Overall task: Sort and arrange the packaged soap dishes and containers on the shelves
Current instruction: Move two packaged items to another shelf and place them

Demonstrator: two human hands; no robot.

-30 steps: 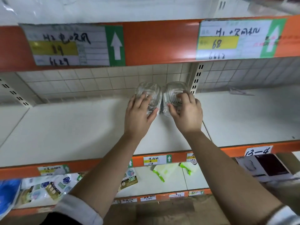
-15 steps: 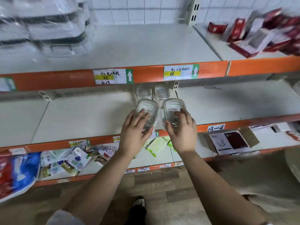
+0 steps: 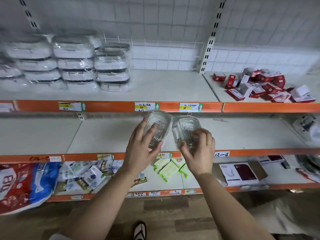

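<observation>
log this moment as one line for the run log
left hand: holds left clear dish | right hand: holds right clear dish | dishes: side by side before middle shelf

Left arm: the bare forearm is raised from 7 o'clock toward the centre.
Left hand (image 3: 140,153): its back is seen; the fingers are spread toward 12 o'clock, and the left dish (image 3: 158,124) is pinched against the thumb.
Right arm: the bare forearm is raised from 5 o'clock.
Right hand (image 3: 199,156): the fingers are curled over the right dish (image 3: 186,127).
Hands: set side by side, not touching.
</observation>
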